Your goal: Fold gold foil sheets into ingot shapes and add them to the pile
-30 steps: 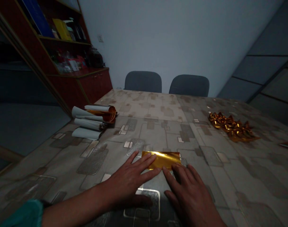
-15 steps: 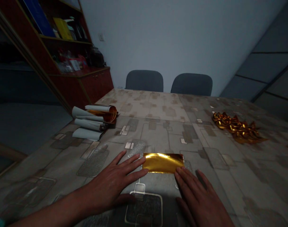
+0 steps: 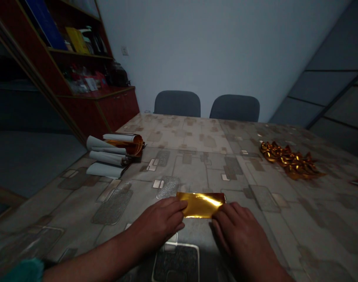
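A shiny gold foil paper (image 3: pixel 200 206), folded into a narrow rectangle, lies on the table in front of me. At its left end my left hand (image 3: pixel 161 221) has its fingers curled and closed on the paper's edge. My right hand (image 3: pixel 240 231) is closed at the lower right corner, fingertips bent against the paper; its thumb is partly in shadow. Both hands rest low, close to the table surface.
Curled sheets (image 3: pixel 106 156), pale on one side and gold on the other, lie to the left. A cluster of folded gold foil pieces (image 3: pixel 290 160) sits to the right on the patterned tablecloth (image 3: pixel 193 135). Two grey chairs (image 3: pixel 177 103) stand beyond the far edge, near a red cabinet (image 3: pixel 117 107).
My left hand's spread fingers have curled in on the paper's left end. The right fingers have bent and closed at the right corner. The view has shifted slightly.
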The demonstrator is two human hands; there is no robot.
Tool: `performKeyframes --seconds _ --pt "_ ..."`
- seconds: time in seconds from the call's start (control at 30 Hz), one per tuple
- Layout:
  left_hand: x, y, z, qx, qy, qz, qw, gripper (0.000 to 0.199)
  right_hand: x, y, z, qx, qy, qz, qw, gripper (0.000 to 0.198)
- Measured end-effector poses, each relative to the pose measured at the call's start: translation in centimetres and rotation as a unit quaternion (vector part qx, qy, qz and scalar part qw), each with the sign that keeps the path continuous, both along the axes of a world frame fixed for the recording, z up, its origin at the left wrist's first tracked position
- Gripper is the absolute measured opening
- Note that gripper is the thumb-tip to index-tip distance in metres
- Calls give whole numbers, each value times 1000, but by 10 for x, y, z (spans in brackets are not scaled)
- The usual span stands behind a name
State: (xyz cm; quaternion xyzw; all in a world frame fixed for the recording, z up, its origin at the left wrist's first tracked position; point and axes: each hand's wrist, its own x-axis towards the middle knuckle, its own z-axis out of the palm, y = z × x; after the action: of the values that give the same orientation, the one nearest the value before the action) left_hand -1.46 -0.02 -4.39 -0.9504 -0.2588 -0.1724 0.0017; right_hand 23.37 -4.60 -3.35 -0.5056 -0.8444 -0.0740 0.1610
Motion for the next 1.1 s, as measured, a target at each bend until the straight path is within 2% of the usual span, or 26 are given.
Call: performKeyframes --seconds 0.1,0.17,0.37,0.47,0.6,0.73,0.87,0.93,1.1 --pt "7 0 2 -15 2 -1 1000 23 -20 16 -2 1 17 57 998 12" --pt "7 1 6 -37 1 0 999 22 -26 24 -6 -12 14 68 997 13" --pt "5 7 9 -94 -55 4 994 21 -1 31 -15 -22 40 14 999 38" --pt "7 10 7 -89 -59 14 994 21 11 31 -14 -20 16 3 1000 40" --pt "14 8 10 -55 -7 22 998 21 3 28 -9 -1 -32 16 999 37" --pt "18 0 16 -23 56 6 998 30 -9 24 -12 -5 0 108 994 21" --pt "14 -6 12 -36 65 17 997 50 -6 23 -15 -30 40 95 994 10" --pt "8 -7 7 -43 47 13 998 54 -2 23 -13 -39 49 93 994 7" --pt "-17 -8 2 -51 32 12 998 42 0 21 -8 -39 59 122 990 13"
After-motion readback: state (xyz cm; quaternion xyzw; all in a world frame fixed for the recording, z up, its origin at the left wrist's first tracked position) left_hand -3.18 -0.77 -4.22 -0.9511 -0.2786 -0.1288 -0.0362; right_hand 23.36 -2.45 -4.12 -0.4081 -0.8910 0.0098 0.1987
